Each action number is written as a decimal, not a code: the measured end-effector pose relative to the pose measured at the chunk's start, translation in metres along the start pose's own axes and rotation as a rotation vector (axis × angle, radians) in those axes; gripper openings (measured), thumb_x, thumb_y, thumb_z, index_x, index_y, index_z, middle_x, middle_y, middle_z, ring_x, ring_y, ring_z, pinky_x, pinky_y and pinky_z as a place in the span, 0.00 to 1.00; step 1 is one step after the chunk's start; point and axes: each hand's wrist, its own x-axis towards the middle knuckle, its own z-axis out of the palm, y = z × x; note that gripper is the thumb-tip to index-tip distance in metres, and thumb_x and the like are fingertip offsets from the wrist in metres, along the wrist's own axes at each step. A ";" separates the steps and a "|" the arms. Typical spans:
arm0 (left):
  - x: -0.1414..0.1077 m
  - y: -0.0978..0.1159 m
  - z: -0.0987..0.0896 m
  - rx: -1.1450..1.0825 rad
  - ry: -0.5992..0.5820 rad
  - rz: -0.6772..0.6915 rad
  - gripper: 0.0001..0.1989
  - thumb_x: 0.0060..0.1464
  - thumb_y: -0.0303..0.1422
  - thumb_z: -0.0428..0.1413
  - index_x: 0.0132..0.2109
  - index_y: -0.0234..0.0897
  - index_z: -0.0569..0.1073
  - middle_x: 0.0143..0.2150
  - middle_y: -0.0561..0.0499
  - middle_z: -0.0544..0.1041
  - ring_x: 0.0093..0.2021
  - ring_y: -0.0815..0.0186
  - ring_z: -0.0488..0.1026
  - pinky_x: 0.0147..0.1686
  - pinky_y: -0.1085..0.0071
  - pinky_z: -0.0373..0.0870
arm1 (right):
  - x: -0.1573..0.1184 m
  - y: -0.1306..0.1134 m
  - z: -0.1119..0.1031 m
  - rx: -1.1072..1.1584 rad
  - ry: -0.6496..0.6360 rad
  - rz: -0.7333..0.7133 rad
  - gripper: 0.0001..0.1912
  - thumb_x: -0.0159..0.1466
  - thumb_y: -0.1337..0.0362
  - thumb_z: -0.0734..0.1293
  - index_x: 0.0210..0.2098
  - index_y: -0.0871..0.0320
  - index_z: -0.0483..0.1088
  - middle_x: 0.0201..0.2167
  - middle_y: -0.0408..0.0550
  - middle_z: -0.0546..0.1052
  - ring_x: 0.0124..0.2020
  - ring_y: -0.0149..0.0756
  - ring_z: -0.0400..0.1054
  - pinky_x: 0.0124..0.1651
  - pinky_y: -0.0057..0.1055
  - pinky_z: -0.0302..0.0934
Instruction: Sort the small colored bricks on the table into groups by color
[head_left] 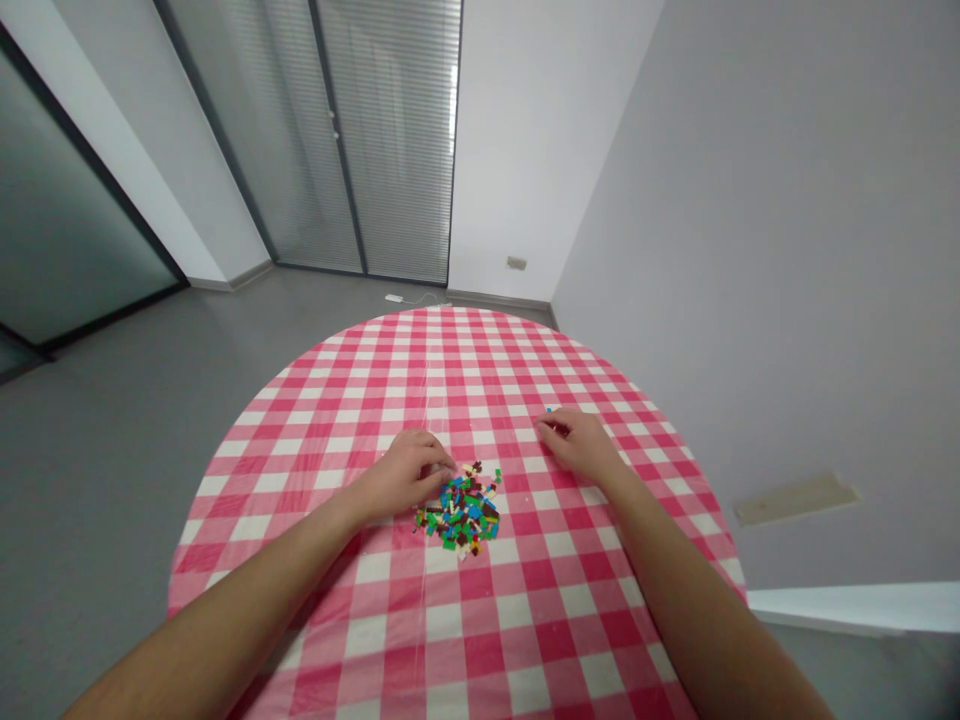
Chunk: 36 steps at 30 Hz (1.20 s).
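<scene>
Head view: the left hand [416, 470] is touching the upper-left edge of the brick pile [466, 512], its grip looking narrow; whether it is holding a brick, I cannot tell. Right of the pile, the right hand [576, 442] is sitting over the checked worktop [450, 360], its loosely curled grip hiding any contents, a blue piece [549, 410] showing just beside it.

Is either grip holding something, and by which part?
I can't tell. The left grip is at the edge of the pile of bricks, and a blue bit shows by the right grip, but whether either holds a piece is hidden.
</scene>
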 end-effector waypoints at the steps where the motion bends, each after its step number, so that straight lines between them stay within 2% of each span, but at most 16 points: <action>1: 0.001 0.002 0.002 0.008 0.010 -0.006 0.07 0.57 0.30 0.55 0.38 0.39 0.79 0.35 0.49 0.78 0.41 0.61 0.71 0.46 0.63 0.63 | -0.001 -0.003 0.000 0.016 -0.061 -0.021 0.11 0.62 0.63 0.62 0.33 0.57 0.77 0.31 0.48 0.80 0.31 0.36 0.71 0.34 0.30 0.61; 4: 0.004 0.004 0.010 0.046 0.038 -0.034 0.07 0.56 0.34 0.58 0.34 0.38 0.79 0.32 0.49 0.77 0.38 0.62 0.71 0.44 0.63 0.63 | -0.002 -0.009 0.002 0.062 -0.204 -0.071 0.10 0.61 0.64 0.63 0.31 0.58 0.76 0.30 0.47 0.80 0.30 0.36 0.71 0.33 0.29 0.60; 8: 0.006 0.005 0.018 0.090 0.065 -0.064 0.06 0.52 0.36 0.61 0.32 0.38 0.79 0.31 0.49 0.75 0.37 0.61 0.70 0.43 0.63 0.62 | -0.004 -0.013 0.007 0.105 -0.272 -0.090 0.10 0.61 0.65 0.62 0.31 0.58 0.76 0.30 0.48 0.80 0.30 0.36 0.71 0.33 0.29 0.60; 15: 0.005 0.006 0.019 0.058 0.051 -0.050 0.04 0.49 0.33 0.63 0.30 0.38 0.78 0.33 0.49 0.75 0.39 0.61 0.70 0.44 0.64 0.62 | -0.005 -0.013 0.014 0.111 -0.260 -0.076 0.11 0.61 0.63 0.63 0.36 0.58 0.78 0.35 0.50 0.81 0.34 0.39 0.73 0.36 0.30 0.62; 21: 0.006 0.005 0.019 -0.003 0.050 -0.056 0.02 0.46 0.28 0.62 0.28 0.38 0.77 0.32 0.51 0.75 0.38 0.62 0.70 0.44 0.64 0.63 | -0.005 -0.016 0.013 0.131 -0.249 -0.079 0.12 0.62 0.63 0.63 0.37 0.58 0.78 0.35 0.50 0.81 0.34 0.38 0.73 0.36 0.31 0.63; 27: 0.006 0.006 0.014 -0.083 0.081 -0.035 0.04 0.52 0.29 0.59 0.29 0.39 0.76 0.32 0.51 0.77 0.38 0.62 0.71 0.46 0.63 0.64 | -0.005 -0.019 0.013 0.170 -0.228 -0.085 0.11 0.62 0.64 0.63 0.37 0.57 0.78 0.35 0.50 0.81 0.34 0.39 0.73 0.36 0.32 0.64; 32: 0.005 0.009 0.012 -0.168 0.148 -0.105 0.05 0.57 0.33 0.57 0.34 0.38 0.76 0.32 0.51 0.77 0.35 0.64 0.72 0.41 0.66 0.66 | -0.006 -0.027 0.012 0.212 -0.194 -0.111 0.11 0.61 0.65 0.64 0.38 0.57 0.78 0.34 0.49 0.81 0.33 0.37 0.73 0.36 0.30 0.63; 36: 0.003 0.010 0.013 -0.213 0.171 -0.111 0.04 0.56 0.32 0.58 0.34 0.38 0.75 0.32 0.52 0.77 0.33 0.66 0.72 0.39 0.69 0.67 | -0.008 -0.037 0.010 0.250 -0.193 -0.176 0.10 0.63 0.62 0.65 0.38 0.57 0.78 0.33 0.48 0.80 0.31 0.34 0.71 0.33 0.28 0.62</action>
